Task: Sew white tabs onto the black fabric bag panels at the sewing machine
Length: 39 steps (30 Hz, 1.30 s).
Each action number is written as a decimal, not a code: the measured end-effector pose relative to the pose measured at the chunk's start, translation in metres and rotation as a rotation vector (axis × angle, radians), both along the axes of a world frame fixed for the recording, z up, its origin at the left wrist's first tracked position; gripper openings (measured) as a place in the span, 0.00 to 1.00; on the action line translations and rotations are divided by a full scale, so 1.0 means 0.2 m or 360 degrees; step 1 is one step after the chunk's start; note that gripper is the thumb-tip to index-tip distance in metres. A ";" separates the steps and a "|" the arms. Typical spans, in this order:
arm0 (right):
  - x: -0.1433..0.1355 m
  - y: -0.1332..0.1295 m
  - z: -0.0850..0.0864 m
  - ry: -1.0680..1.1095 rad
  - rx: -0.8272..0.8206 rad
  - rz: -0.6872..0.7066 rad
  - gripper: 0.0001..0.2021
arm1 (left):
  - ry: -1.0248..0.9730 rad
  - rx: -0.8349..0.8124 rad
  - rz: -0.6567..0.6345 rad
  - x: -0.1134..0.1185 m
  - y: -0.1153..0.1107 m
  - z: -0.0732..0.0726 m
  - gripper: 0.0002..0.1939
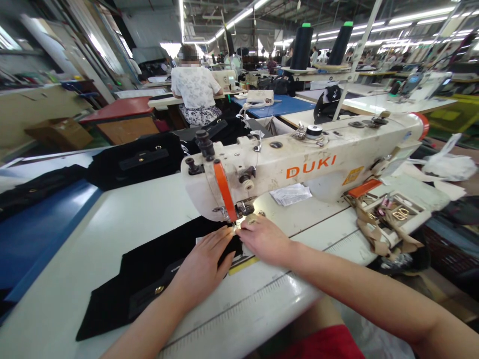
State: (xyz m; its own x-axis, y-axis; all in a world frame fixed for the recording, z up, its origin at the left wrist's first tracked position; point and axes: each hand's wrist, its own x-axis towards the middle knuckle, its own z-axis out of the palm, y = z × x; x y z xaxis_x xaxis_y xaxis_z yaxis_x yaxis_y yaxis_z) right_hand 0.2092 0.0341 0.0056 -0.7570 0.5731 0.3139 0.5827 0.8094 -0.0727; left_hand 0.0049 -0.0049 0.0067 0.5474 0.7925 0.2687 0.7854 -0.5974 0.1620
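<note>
Fabric panel, black and angular [149, 259], lies beneath and left of the white sewing machine [318, 159]; likely light, soft, best steadied flat by its edges. Left hand [204, 259] presses it, fingers extended; right hand [267, 239] curls beneath the machine's head, grip unclear.

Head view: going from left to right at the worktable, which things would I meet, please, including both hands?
Blue surface, gold-coloured clasp, left hand, right hand, tray of small parts.
</note>
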 end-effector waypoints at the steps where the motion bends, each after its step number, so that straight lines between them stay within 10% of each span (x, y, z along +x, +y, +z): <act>1: 0.00 0.00 0.00 0.0002 -0.0004 -0.0002 0.07 | 0.0002 0.0005 -0.0002 0.00 0.00 0.00 0.23; 25: 0.01 -0.02 -0.02 0.0076 0.0051 -0.0042 0.06 | 0.0013 -0.0055 0.0103 -0.02 0.10 0.00 0.23; 34: 0.07 -0.14 0.02 0.0422 -0.0029 0.0018 0.09 | 0.0088 -0.0031 0.0078 -0.11 -0.21 0.07 0.23; 39: 0.18 -0.25 0.02 0.0625 -0.0131 0.0047 0.11 | -0.0200 0.0294 0.0525 -0.24 -0.30 0.13 0.29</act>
